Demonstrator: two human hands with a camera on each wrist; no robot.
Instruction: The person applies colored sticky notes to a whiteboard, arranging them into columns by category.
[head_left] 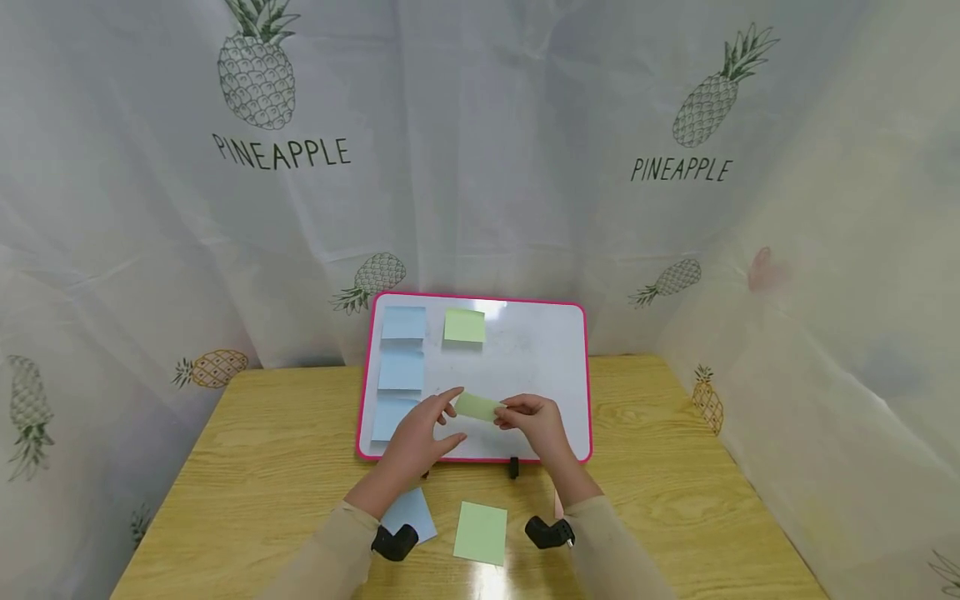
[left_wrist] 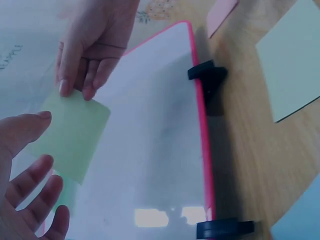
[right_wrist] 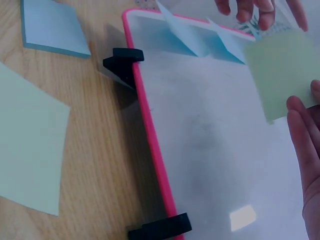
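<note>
My right hand [head_left: 534, 419] pinches a light green sticky note [head_left: 476, 407] by its edge, in front of the whiteboard [head_left: 517, 367]. My left hand [head_left: 418, 433] is spread at the note's other side; in the left wrist view its thumb [left_wrist: 30, 127] overlaps the note and its fingers are apart. The board has a pink frame. Three blue sticky notes [head_left: 401, 369] run down its left side, the lowest partly behind my left hand. Another green sticky note [head_left: 464, 326] is stuck near the top, right of the blue column.
On the wooden table [head_left: 660, 500] before the board lie a green sticky pad [head_left: 481, 533] and a blue sticky pad [right_wrist: 55, 27]. A pink pad [left_wrist: 220, 16] is mostly hidden by my right arm. Black clips [head_left: 513, 467] support the board's lower edge. A pineapple-print curtain [head_left: 495, 167] hangs behind.
</note>
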